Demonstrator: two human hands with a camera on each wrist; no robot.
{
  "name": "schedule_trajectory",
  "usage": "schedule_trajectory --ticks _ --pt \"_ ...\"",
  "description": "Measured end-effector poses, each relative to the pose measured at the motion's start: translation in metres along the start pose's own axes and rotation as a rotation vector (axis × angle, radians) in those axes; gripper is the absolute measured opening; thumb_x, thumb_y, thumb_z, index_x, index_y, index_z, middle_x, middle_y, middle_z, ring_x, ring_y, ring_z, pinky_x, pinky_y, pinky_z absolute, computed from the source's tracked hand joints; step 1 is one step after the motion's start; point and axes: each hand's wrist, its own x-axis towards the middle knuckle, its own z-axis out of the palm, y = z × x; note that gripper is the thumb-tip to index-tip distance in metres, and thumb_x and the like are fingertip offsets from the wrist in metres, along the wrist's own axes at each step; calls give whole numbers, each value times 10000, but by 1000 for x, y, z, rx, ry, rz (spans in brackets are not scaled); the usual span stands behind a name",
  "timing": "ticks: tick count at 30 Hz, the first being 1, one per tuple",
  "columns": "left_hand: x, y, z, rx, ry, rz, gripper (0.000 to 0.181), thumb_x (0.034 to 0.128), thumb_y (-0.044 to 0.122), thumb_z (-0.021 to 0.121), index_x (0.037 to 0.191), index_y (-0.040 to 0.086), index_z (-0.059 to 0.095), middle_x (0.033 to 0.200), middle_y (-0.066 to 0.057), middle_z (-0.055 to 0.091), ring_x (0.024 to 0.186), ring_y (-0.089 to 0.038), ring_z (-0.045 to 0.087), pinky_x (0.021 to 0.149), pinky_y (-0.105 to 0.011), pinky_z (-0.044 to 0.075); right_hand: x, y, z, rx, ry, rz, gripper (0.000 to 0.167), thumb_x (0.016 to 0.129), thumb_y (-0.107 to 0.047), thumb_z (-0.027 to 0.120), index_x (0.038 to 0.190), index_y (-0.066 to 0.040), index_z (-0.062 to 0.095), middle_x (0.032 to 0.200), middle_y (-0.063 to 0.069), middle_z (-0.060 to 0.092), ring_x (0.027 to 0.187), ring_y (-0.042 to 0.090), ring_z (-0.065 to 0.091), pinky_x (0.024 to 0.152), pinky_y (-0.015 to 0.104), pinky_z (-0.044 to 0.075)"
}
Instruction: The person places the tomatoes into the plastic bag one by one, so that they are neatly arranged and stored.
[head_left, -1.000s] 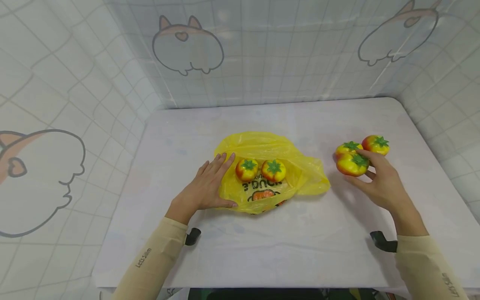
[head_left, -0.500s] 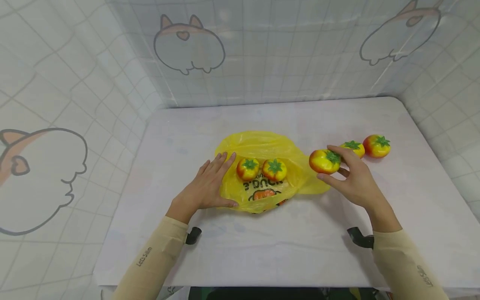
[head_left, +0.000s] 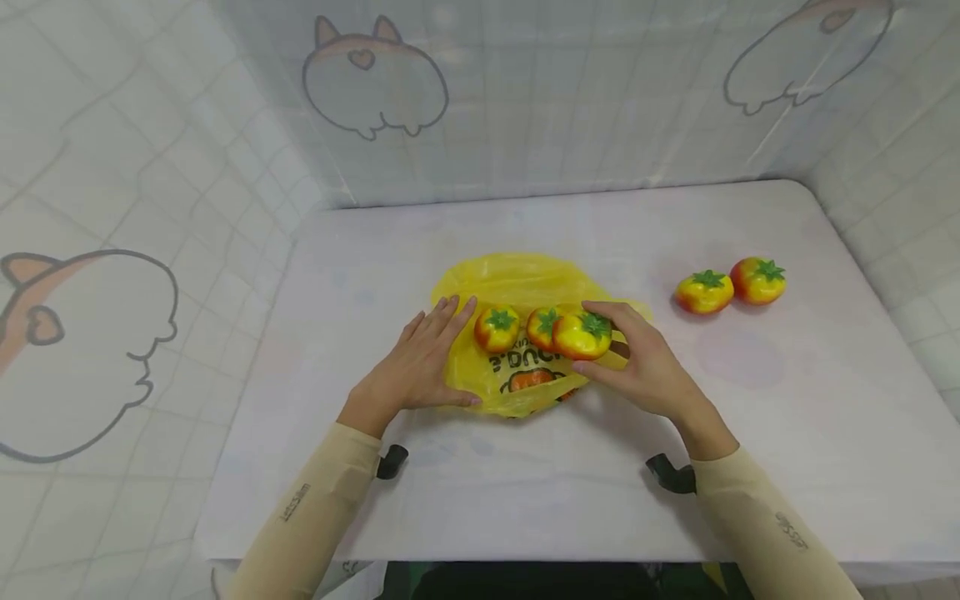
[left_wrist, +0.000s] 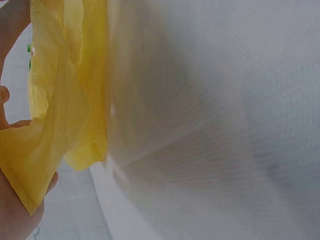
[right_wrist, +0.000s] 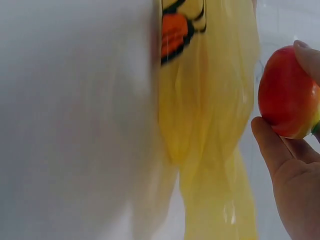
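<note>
A yellow plastic bag (head_left: 517,275) lies spread on the table, with two red-and-yellow fruits on it, the left one (head_left: 497,330) and the right one (head_left: 542,328). My left hand (head_left: 420,367) lies at the bag's left edge, fingers extended; in the left wrist view yellow film (left_wrist: 55,115) covers part of that hand. With thumb and fingers, my right hand (head_left: 648,367) grips a third fruit (head_left: 582,335) over the bag's right part, partly hiding the fruit beside it. The right wrist view shows this fruit (right_wrist: 285,95) above the bag (right_wrist: 215,100), apart from it.
Two more fruits, one (head_left: 705,292) and another (head_left: 758,280), sit side by side at the table's right. A white cloth covers the table (head_left: 480,492). Behind it and at the sides hang pale gridded curtains (head_left: 555,108) with cartoon animal prints.
My right hand has carried one fruit leftward from the group at the right to over the bag. My left hand has stayed at the bag's left edge.
</note>
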Motion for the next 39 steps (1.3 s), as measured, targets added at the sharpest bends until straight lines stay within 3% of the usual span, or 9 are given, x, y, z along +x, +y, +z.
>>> schedule_trajectory --ticks 8,14,23,32,39 --pt "5 3 2 -26 -9 -2 1428 665 805 779 1640 329 -150 1732 -140 -13 1601 -311 17 1259 -586 140 13 -11 33 -21 -80 -67 773 860 -290 860 1510 -134 471 1490 40 498 1349 238 511 1021 462 542" --pt "3 3 6 -27 0 11 1431 662 808 778 1645 323 -141 1730 -151 4 1599 -326 34 1251 -603 153 19 -9 59 -105 -95 -161 795 828 -305 886 1489 -96 497 1480 65 533 1379 283 497 1131 516 435" --pt "0 2 7 -28 -4 13 1461 611 877 733 1626 357 -180 1729 -146 -22 1600 -315 7 1250 -605 154 23 -12 86 -193 -121 -182 772 820 -265 895 1468 -102 508 1447 70 528 1341 268 530 1144 464 436" --pt "0 1 4 -20 14 28 1469 600 881 735 1640 340 -151 1727 -164 -9 1599 -327 13 1240 -626 162 28 -19 98 -287 -117 -184 754 821 -251 895 1455 -96 517 1433 101 530 1325 290 536 1129 470 452" --pt "-1 1 4 -17 9 21 1470 601 873 744 1635 350 -160 1728 -159 -8 1599 -323 14 1244 -618 159 27 -18 101 -297 -143 -179 737 816 -255 899 1432 -84 533 1406 105 531 1290 283 553 1109 463 472"
